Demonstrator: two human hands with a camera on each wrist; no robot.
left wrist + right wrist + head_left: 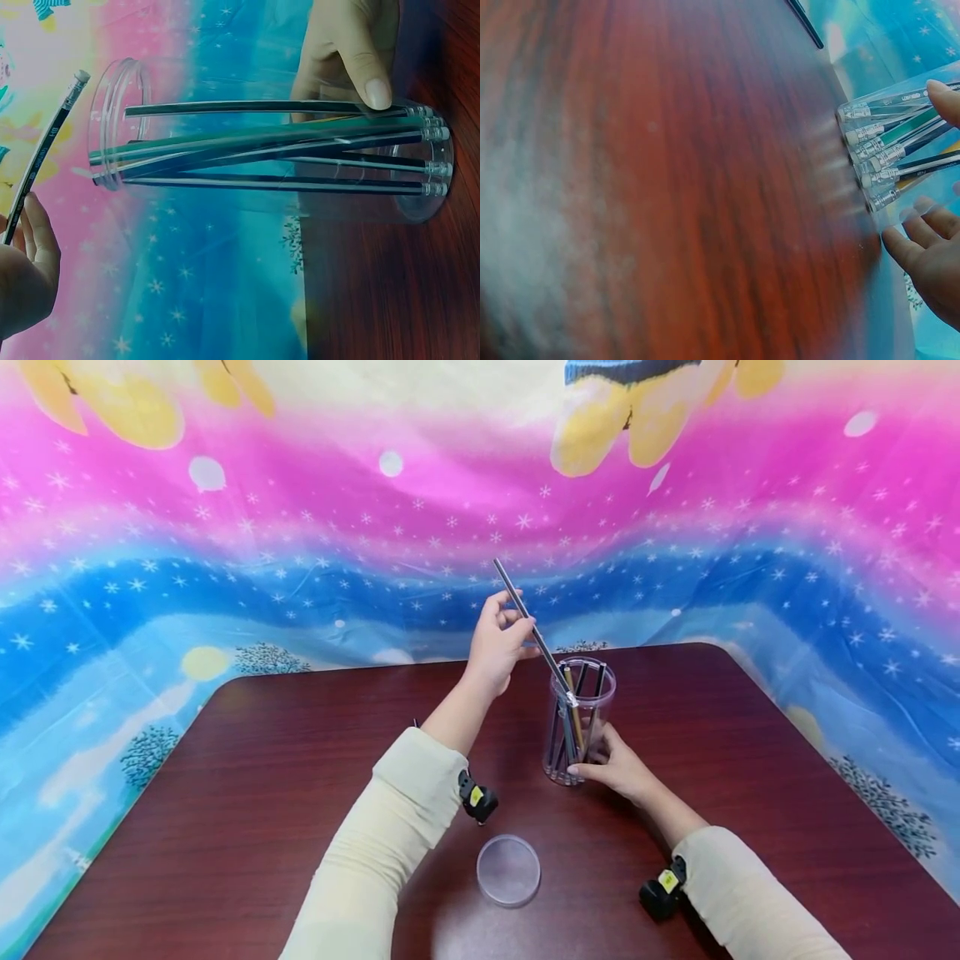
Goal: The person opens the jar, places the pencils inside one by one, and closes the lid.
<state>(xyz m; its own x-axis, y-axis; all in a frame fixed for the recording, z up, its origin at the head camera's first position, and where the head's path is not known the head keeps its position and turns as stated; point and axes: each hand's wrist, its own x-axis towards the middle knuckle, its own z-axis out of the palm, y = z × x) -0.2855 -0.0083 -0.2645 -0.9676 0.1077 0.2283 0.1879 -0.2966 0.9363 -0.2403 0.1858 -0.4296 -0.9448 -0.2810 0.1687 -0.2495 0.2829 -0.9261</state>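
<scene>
My left hand (497,643) pinches a dark striped pencil (545,653), slanted, over the mouth of a clear plastic jar (610,683). The pencil's white eraser end points down toward the rim; in the left wrist view, that eraser (81,77) shows just outside the mouth. Low on its side, my right hand (621,770) grips the jar, thumb in front and fingers behind. Inside stand several pencils (262,148), mostly dark, one green and one yellowish, with their eraser ends at the bottom, as the right wrist view also shows (881,154).
A round clear lid (508,871) lies on the dark red wooden table (315,760), nearer than the jar. Behind my left forearm, a thin dark stick (805,22) lies on the table, mostly hidden in the head view. A colourful printed cloth (450,485) hangs behind the table.
</scene>
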